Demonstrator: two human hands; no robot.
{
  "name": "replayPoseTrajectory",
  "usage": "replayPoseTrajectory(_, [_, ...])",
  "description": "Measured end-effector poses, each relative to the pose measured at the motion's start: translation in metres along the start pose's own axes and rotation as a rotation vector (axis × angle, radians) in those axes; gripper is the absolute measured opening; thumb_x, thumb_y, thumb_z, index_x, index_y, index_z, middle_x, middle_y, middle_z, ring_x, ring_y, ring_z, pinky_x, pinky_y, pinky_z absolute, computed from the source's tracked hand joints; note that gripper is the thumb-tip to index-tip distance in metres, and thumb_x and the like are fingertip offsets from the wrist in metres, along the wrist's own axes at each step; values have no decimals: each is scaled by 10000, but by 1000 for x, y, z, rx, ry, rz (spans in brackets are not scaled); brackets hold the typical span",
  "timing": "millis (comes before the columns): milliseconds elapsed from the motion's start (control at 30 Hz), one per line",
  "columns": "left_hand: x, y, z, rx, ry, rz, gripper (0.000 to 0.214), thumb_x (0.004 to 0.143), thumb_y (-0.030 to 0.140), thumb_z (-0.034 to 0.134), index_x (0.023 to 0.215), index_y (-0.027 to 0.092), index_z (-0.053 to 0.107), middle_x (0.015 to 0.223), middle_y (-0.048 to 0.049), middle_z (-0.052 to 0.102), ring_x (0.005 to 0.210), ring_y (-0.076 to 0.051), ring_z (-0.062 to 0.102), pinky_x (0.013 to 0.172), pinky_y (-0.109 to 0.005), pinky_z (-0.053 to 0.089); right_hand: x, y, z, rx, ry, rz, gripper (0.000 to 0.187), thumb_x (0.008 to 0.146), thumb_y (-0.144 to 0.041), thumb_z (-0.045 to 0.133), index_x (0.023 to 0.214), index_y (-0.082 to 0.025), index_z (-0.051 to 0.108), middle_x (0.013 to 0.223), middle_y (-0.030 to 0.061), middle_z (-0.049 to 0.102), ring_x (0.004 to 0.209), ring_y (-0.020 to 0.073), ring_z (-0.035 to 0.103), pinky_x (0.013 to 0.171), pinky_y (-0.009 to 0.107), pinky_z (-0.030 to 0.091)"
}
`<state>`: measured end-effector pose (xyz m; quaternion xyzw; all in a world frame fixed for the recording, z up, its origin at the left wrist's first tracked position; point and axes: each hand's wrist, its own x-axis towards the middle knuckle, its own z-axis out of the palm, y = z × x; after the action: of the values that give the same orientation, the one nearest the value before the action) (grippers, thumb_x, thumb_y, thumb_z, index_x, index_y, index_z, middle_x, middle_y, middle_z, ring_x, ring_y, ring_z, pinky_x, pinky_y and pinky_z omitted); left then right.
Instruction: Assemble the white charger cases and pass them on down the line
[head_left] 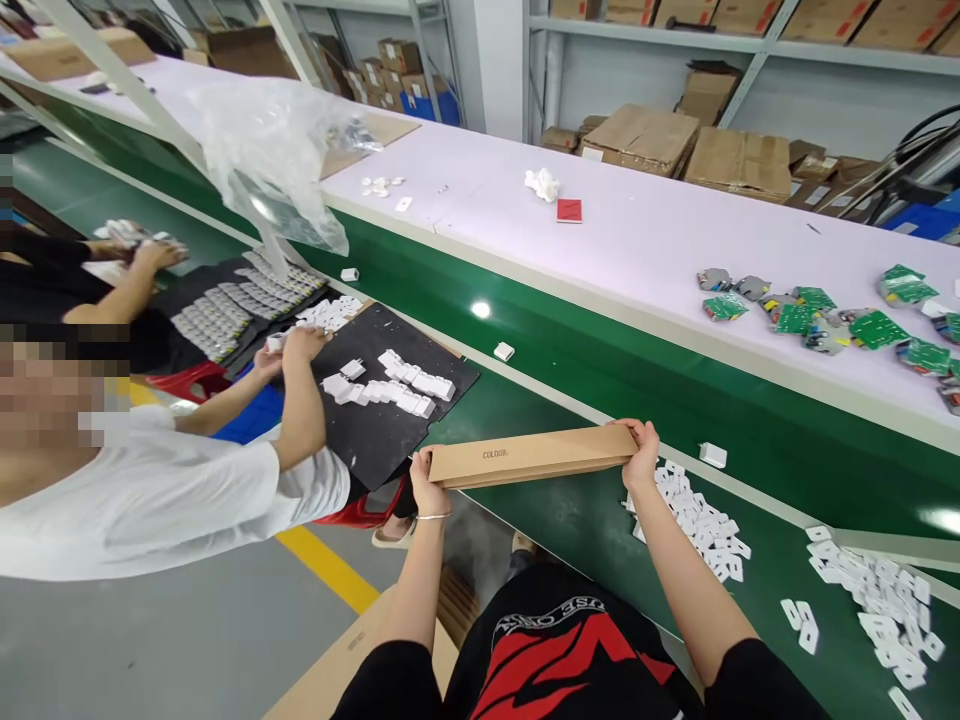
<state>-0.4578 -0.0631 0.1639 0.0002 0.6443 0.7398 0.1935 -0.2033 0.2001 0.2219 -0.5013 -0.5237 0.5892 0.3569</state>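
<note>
A long brown piece of folded cardboard (532, 455), printed "COLOUR:", is held level between my hands above the green bench. My left hand (430, 484) grips its left end, fingers closed round the edge. At the right end my right hand (640, 452) is closed on the corner. Whether it is a flattened box or a loose divider, I cannot tell. Beside my right forearm lies a heap of small white plastic parts (694, 520). To the left, a black mat (390, 440) carries rows of white plastic housings (405, 385).
A co-worker in a white sleeve (217, 490) sits close on my left, handling a white part. Another works farther left. A raised shelf (480, 180) holds green circuit boards (874, 330) and plastic film (262, 150). More cardboard (352, 650) stands by my left leg.
</note>
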Motion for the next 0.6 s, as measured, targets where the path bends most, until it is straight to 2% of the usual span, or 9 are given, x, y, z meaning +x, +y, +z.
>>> replayPoseTrajectory(67, [0, -2, -2, 11, 6, -16, 420, 1037, 548, 601, 1148, 150, 676, 1042, -60, 713, 866, -184, 694, 811, -378, 598, 1, 2, 2, 22, 10, 9, 696, 828, -847, 251, 795, -259, 622, 928, 84, 789, 1023, 313, 719, 868, 387, 537])
replayPoseTrajectory(167, [-1, 6, -8, 69, -35, -40, 370, 1037, 490, 633, 1183, 152, 675, 1109, -69, 715, 928, -196, 705, 843, -392, 609, 2, -2, -6, 4, -26, 26, 651, 826, -832, 321, 792, -264, 637, 899, 69, 792, 1024, 304, 720, 863, 375, 541])
replayPoseTrajectory(233, [4, 20, -14, 132, -105, -67, 383, 1028, 518, 623, 1097, 149, 698, 1069, -72, 731, 922, -202, 709, 849, -390, 601, 7, -10, -16, -49, -94, 53, 636, 836, -824, 366, 785, -261, 657, 892, 69, 798, 998, 303, 728, 840, 373, 550])
replayPoseTrajectory(300, [13, 37, -19, 220, -193, -109, 467, 1004, 589, 579, 933, 148, 718, 962, -85, 753, 881, -224, 714, 826, -380, 590, 17, -21, -25, -134, -178, 96, 657, 871, -822, 371, 743, -249, 667, 861, 85, 797, 929, 302, 739, 796, 377, 560])
replayPoseTrajectory(400, [30, 59, -18, 400, -286, -160, 559, 948, 665, 522, 736, 176, 692, 816, -102, 755, 836, -282, 715, 786, -387, 569, 36, -34, -28, -305, -263, 148, 672, 964, -770, 394, 659, -224, 638, 798, 100, 775, 827, 270, 734, 768, 376, 565])
replayPoseTrajectory(467, [35, 68, -11, 534, -294, -151, 520, 936, 643, 542, 681, 204, 655, 784, -100, 744, 857, -316, 711, 812, -403, 544, 45, -37, -22, -426, -277, 148, 588, 1014, -679, 499, 716, -197, 658, 828, 77, 762, 822, 230, 720, 810, 377, 570])
replayPoseTrajectory(600, [25, 73, 2, 736, -244, -55, 421, 987, 507, 527, 657, 253, 586, 765, -97, 702, 919, -349, 686, 898, -420, 481, 45, -36, -9, -607, -267, 91, 329, 1046, -491, 636, 1024, -173, 715, 1052, 54, 742, 938, 190, 702, 904, 397, 583])
